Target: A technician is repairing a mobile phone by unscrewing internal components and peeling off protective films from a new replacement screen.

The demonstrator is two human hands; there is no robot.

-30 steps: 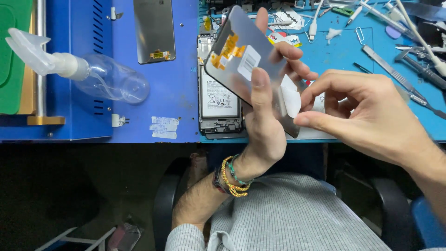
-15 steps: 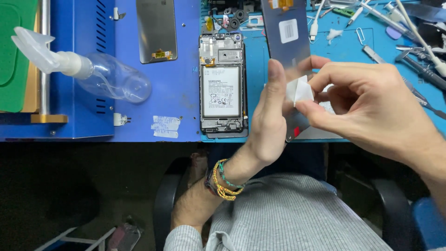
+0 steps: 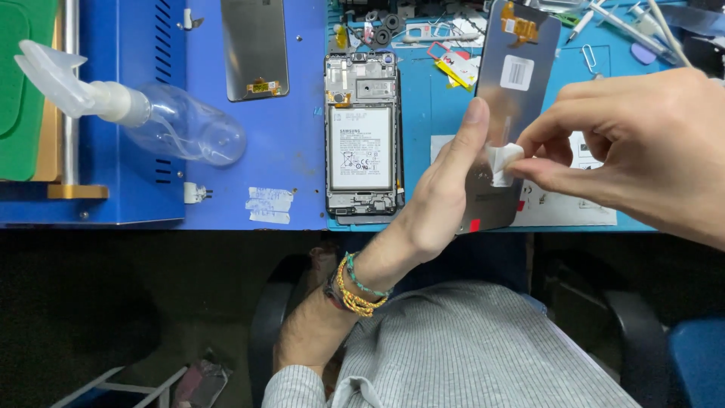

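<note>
You are at the cleaning step: wiping the back of a detached phone screen. Your left hand [image 3: 442,200] holds the screen panel [image 3: 507,113] upright above the blue work mat [image 3: 423,113], fingers flat behind it and thumb along its left edge. Your right hand [image 3: 642,147] pinches a small white wipe [image 3: 501,162] between thumb and fingertips, pressed to the panel's lower half. The next move likely calls for light, even strokes while you keep the panel steady. The panel shows a grey metallic back, 1 white label and an orange flex strip at the top. The opened phone body [image 3: 362,143] lies just left, battery exposed.
</note>
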